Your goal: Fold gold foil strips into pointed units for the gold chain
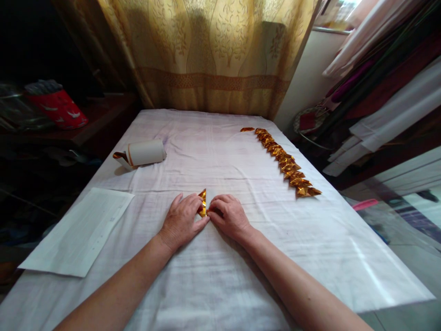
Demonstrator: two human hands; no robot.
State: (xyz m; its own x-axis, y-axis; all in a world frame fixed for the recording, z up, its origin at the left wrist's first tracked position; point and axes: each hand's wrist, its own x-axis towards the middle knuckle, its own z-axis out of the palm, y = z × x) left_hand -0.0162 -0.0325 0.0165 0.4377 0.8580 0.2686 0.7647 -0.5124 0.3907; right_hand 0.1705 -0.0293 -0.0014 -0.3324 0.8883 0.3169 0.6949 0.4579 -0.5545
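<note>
Both my hands meet at the middle of a white cloth-covered table (220,276). Between them stands a small folded piece of gold foil (203,202), its point sticking up. My left hand (182,220) pinches it from the left, fingers closed around its lower edge. From the right, my right hand (228,216) presses its curled fingertips against the same piece. A row of several finished gold foil folds (284,162) lies overlapping along the right side of the table, running from the far edge towards me.
A roll of white-backed gold foil (143,153) lies at the far left of the table. A white paper sheet (81,230) rests on the near left. A patterned curtain (213,55) hangs behind. Fabric bolts (379,92) lean at the right; a dark shelf (58,124) stands left.
</note>
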